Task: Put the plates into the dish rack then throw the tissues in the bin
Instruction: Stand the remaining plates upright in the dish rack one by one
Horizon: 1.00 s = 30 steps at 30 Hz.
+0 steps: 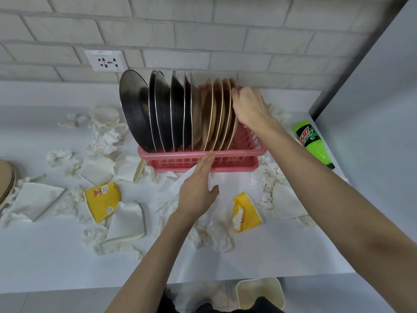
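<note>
Ten-odd plates (180,114) upright in pink dish rack (237,160) | right hand (250,107) pinching rack's rightmost plate rim | left hand (198,188) flat, open, fingertips touching rack's front | tissues (106,136) strewn around rack

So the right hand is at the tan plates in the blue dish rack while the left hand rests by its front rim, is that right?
Not quite: the dish rack is pink, not blue, as the head view shows. The rest holds: the right hand is at the tan plates, and the left hand rests by the rack's front rim.
</note>
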Each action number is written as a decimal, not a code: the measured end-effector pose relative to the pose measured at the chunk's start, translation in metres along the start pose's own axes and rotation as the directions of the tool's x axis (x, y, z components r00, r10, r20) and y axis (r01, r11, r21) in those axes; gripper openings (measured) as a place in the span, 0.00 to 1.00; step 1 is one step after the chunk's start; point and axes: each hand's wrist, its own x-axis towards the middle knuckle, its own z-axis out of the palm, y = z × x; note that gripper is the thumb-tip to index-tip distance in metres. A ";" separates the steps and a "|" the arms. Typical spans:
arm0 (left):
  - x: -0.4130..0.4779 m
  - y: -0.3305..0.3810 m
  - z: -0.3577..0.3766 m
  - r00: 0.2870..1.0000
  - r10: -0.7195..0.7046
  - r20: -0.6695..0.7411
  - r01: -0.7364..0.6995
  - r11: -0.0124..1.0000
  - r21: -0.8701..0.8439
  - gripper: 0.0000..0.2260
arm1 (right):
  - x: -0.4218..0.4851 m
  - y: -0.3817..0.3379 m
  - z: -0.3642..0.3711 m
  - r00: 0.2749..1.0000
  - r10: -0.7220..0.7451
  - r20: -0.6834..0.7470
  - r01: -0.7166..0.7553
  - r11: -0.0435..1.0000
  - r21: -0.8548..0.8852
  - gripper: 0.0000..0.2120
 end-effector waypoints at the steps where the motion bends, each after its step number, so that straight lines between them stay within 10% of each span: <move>1: 0.000 0.001 0.000 1.000 -0.003 0.001 0.003 1.000 -0.001 0.41 | -0.001 0.001 0.000 1.000 0.002 0.005 -0.002 1.000 -0.002 0.22; 17: -0.001 0.009 -0.023 0.997 -0.003 0.073 0.006 0.999 -0.044 0.34 | -0.040 0.026 -0.014 0.993 0.061 -0.101 -0.057 0.998 0.037 0.26; 23: -0.020 0.007 -0.037 0.996 -0.058 0.070 0.074 0.966 -0.249 0.14 | -0.093 0.045 -0.025 0.969 0.071 -0.238 -0.035 0.988 0.152 0.18; 30: -0.056 -0.019 -0.067 0.983 -0.161 0.083 0.181 0.906 -0.383 0.10 | -0.185 0.018 0.028 0.991 0.096 0.088 -0.123 0.912 0.392 0.12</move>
